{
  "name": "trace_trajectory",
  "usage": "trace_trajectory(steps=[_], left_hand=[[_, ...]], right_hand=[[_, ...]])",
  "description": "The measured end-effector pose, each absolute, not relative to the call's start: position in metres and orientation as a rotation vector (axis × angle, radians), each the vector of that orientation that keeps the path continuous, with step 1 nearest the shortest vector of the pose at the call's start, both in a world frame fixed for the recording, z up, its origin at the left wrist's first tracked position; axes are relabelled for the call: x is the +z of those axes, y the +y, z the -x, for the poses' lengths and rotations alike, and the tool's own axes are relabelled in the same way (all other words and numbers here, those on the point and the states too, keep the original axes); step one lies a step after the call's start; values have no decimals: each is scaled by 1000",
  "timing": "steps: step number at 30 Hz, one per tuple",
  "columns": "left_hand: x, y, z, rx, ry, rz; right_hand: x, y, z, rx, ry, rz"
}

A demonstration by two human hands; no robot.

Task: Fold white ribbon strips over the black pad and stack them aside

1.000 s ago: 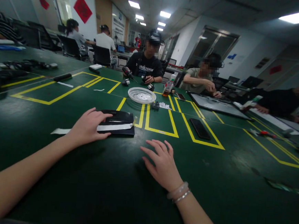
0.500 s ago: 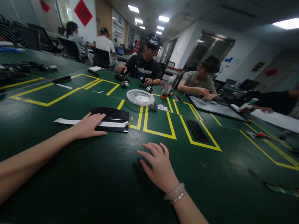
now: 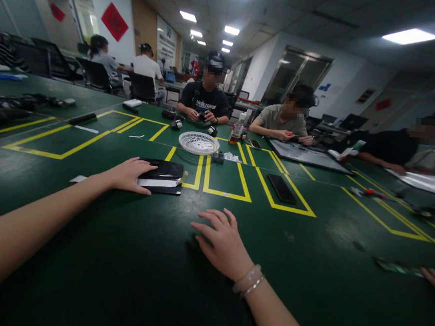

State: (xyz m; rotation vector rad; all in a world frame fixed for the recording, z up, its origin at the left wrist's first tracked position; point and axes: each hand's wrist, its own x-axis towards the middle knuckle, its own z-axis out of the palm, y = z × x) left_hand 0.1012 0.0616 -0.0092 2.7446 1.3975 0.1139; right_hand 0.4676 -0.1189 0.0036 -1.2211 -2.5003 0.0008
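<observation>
Resting across the left end of the black piece (image 3: 170,167), the left hand (image 3: 127,174) has its fingers spread wide and flat, the thumb set apart near the front edge; it seems to press rather than grip. The piece lies on the tabletop (image 3: 145,258), nearer than the basket (image 3: 181,141). A strip (image 3: 159,183) runs lengthwise over it, its loose end showing beyond the forearm.

Skidding looks the likeliest trouble: piece and tabletop both seem smooth, so lopsided pressure could turn the piece askew. A dragging wrist might tug the strip out of line or crease it. The right hand (image 3: 222,241) is wide too, fingers gently curved around nothing; whether it touches the tabletop I cannot tell. With that hand off the piece, the right end could lift or swing.

The piece is thin, oblong and glossy, perhaps plastic; the strip is pale, flat and ribbon-like. A yellowish tab (image 3: 185,176) sticks out at the right edge. The basket is round, white and slotted; the phone (image 3: 281,188) is a dark slab.
</observation>
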Motion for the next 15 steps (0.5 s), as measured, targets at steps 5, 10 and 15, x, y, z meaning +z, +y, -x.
trace_trajectory(steps=[5,10,15], left_hand=[[-13,60,-111,166,1425,-2731],[-17,44,-110,253,1480,-2718],[-7,19,-85,385,1644,-2564]], right_hand=[[2,-118,-470,9,-2497,1205],[3,-118,-472,8,-2492,1196],[3,-120,-470,2,-2504,1182]])
